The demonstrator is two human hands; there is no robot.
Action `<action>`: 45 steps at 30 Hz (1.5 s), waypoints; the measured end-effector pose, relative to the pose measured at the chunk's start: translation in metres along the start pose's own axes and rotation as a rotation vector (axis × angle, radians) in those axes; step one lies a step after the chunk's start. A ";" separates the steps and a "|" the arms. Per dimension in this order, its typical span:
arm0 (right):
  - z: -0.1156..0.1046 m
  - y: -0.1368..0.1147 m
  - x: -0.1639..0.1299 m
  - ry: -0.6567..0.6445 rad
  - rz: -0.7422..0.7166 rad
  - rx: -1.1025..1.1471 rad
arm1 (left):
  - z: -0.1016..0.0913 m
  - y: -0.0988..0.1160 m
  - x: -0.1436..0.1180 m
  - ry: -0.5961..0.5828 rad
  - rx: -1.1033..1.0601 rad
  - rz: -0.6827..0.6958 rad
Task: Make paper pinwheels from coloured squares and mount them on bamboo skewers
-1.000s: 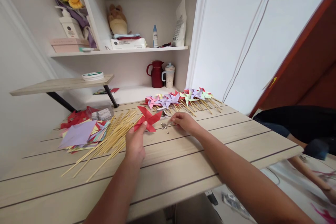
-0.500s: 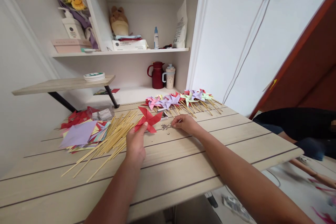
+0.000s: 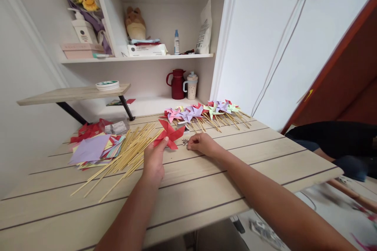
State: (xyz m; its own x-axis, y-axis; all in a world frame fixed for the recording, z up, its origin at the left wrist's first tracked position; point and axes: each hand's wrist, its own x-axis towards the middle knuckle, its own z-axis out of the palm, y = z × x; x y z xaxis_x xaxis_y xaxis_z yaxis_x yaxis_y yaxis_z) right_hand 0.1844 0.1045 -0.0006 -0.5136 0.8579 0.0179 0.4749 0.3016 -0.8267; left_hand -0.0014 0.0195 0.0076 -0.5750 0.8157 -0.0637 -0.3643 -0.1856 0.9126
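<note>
My left hand [image 3: 153, 163] pinches the lower edge of a folded red paper pinwheel [image 3: 170, 135] held just above the wooden table [image 3: 206, 188]. My right hand [image 3: 203, 144] rests on the table right of it, fingertips bent over a small cluster of metal pins [image 3: 185, 141]. Whether a pin is between the fingers I cannot tell. Left of my left hand lies a loose heap of bamboo sticks [image 3: 126, 153].
A stack of coloured paper squares [image 3: 94, 149] and red scraps [image 3: 88, 128] lie at the left. A row of finished pinwheels on sticks [image 3: 206, 110] lines the far edge. Shelves behind hold a red jug [image 3: 177, 84] and a cup [image 3: 191, 85]. A person in dark clothing [image 3: 332, 141] sits at the right.
My right hand has slid left toward the pins and curled its fingers over them. The left hand and red pinwheel have barely moved.
</note>
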 end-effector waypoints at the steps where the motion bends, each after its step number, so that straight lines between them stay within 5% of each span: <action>1: 0.001 0.000 0.000 -0.004 0.006 -0.020 | 0.000 0.000 0.000 0.001 0.005 -0.005; 12: -0.007 0.001 0.003 -0.112 0.037 -0.040 | 0.001 0.002 -0.001 -0.009 0.001 -0.010; 45: -0.005 0.002 0.005 0.090 -0.044 -0.125 | 0.003 0.003 -0.002 -0.020 0.012 0.004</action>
State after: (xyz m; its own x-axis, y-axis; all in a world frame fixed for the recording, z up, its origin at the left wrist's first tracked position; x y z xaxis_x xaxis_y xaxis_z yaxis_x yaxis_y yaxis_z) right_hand 0.1866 0.1120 0.0007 -0.4722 0.8750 0.1072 0.5417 0.3839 -0.7478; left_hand 0.0004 0.0190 0.0117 -0.5615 0.8258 -0.0519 -0.3529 -0.1823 0.9177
